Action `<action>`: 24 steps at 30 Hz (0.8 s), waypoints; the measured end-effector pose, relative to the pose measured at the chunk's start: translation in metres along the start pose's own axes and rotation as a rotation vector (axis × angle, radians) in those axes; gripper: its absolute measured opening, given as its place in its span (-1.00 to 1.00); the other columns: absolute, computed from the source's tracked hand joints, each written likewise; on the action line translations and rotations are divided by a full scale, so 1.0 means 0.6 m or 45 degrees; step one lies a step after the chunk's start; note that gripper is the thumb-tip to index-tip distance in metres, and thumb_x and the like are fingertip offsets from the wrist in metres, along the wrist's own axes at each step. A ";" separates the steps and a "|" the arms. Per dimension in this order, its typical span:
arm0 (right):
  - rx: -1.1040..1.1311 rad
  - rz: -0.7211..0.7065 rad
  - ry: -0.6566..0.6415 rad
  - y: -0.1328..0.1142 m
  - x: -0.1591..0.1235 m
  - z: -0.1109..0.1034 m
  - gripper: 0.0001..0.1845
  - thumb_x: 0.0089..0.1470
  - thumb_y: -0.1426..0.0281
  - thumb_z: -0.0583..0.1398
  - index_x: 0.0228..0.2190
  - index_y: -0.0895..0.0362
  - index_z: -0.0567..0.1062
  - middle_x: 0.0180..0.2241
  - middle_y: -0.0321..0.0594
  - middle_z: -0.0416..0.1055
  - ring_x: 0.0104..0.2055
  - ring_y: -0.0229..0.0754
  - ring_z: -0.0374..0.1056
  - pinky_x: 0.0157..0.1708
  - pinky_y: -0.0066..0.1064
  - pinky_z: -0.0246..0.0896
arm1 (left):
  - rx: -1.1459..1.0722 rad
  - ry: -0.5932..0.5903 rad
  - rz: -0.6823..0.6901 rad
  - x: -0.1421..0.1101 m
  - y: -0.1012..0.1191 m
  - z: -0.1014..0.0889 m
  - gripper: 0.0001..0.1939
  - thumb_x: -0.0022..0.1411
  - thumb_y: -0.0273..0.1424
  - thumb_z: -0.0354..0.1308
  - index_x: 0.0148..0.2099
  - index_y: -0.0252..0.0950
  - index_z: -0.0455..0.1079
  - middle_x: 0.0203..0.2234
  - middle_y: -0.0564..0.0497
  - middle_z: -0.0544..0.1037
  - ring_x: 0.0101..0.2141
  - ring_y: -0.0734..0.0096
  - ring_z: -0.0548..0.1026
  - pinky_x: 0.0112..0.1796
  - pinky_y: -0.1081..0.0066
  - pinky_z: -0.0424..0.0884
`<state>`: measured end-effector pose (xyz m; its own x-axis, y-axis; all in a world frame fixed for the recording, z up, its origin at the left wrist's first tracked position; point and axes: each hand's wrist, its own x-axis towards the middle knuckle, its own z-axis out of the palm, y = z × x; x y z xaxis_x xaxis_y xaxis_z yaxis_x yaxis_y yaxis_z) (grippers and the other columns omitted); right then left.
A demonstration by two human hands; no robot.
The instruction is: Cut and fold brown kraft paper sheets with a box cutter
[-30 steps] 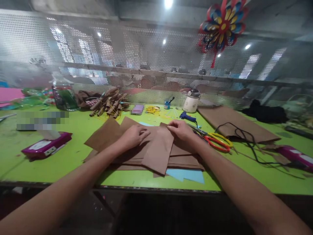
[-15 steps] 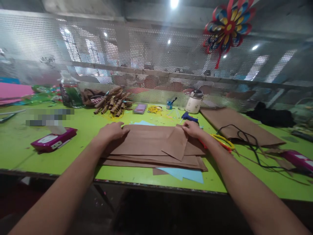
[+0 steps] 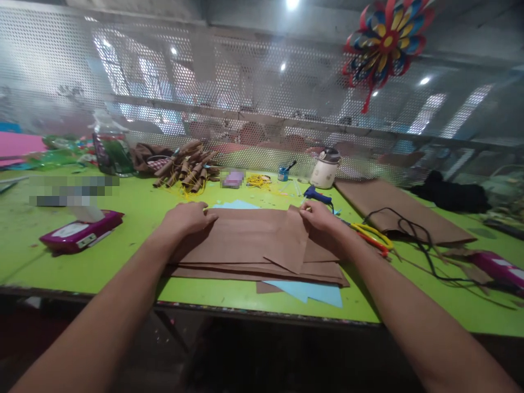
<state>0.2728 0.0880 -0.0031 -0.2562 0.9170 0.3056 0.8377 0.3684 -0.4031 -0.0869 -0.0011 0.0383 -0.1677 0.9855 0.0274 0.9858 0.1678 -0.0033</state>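
At the left edge of the frame, pink paper [image 3: 20, 146] lies on the green desk [image 3: 139, 267], with a purple tissue box [image 3: 82, 233] nearer the front, a tissue standing out of its top. Behind it, a bottle [image 3: 112, 153] holding something green stands beside a dark cloth [image 3: 141, 156]; next come brown rolls [image 3: 186, 170] piled loosely with yellow string.

Left of centre, the left hand [image 3: 189, 218] lies over the upper left end of the brown stack [image 3: 245, 240], palm down, fingers bent and thumb at the back edge; whether it grips the paper I cannot tell. The stack lies flat at the centre, near the desk's front edge. Blue paper [image 3: 323, 293] juts out below it, and more blue shows behind.

In the middle distance sit a blurred lilac item [image 3: 232, 179], a blue jar [image 3: 283, 173] with a brush and a white jar [image 3: 324, 172]. Right of centre, the right hand [image 3: 320, 215] pinches the top of a small brown sheet [image 3: 290, 245], which slants over the stack's right part. A blue glue gun [image 3: 317, 195] lies just behind this hand; red and yellow handles [image 3: 370, 234] lie beside the forearm.

Farther right are a large brown sheet [image 3: 401, 210] with a black cord [image 3: 428, 243] partly over it, a black cloth [image 3: 450, 191] and, at the right edge, another purple box [image 3: 497, 267]. A paper flower [image 3: 388, 41] hangs at upper right.
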 end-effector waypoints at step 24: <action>0.861 0.482 -0.193 -0.005 -0.015 -0.048 -0.81 -0.12 0.45 0.24 -0.58 0.09 0.29 -0.67 -0.37 0.24 -0.64 -0.29 0.18 -0.64 -0.42 0.19 | -0.386 0.104 -0.036 0.025 -0.013 0.009 -0.23 0.07 0.02 0.12 0.20 -0.39 0.30 -0.03 -0.31 0.53 -0.03 -0.14 0.48 -0.10 0.20 0.36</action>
<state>0.2865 0.0742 0.0199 -0.1158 0.9915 -0.0586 0.4189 -0.0047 -0.9080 -0.0971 0.0126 0.0331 -0.2059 0.9731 0.1035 0.9403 0.1675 0.2963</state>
